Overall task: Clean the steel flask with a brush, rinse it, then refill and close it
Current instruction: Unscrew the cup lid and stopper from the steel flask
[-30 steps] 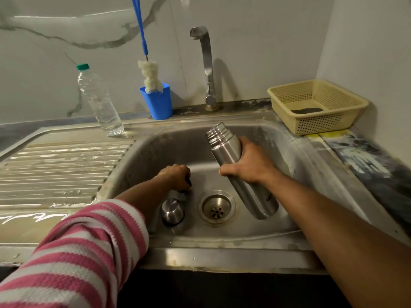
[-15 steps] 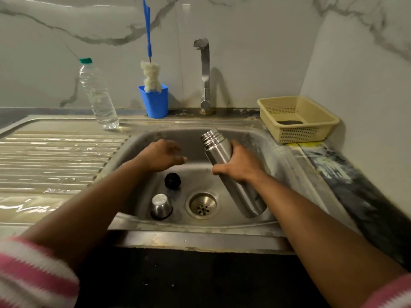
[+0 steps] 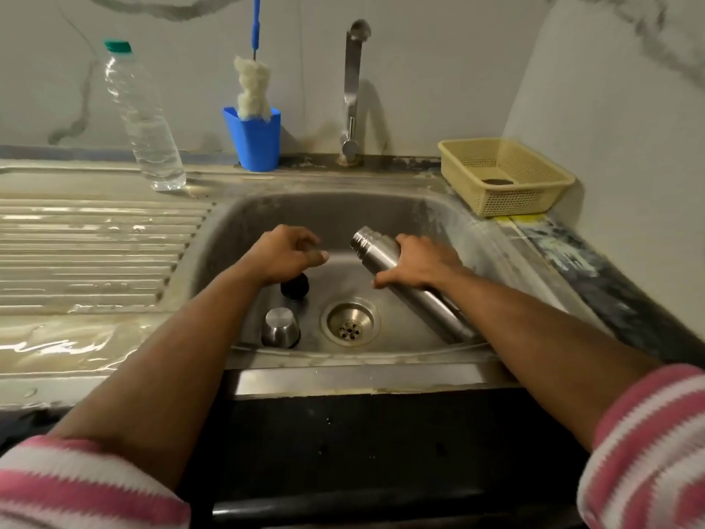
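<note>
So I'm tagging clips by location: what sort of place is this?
Most likely a home kitchen's washing-up spot: a steel sink with a ribbed draining board, a tap on a marble-patterned wall, and a bottle brush in a blue cup.

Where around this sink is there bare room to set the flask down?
The ribbed drainboard left of the basin is bare in front of the water bottle. The basin floor is crowded: black stopper, steel cup, drain, with the flask in the right hand. The yellow basket fills the right corner.
</note>
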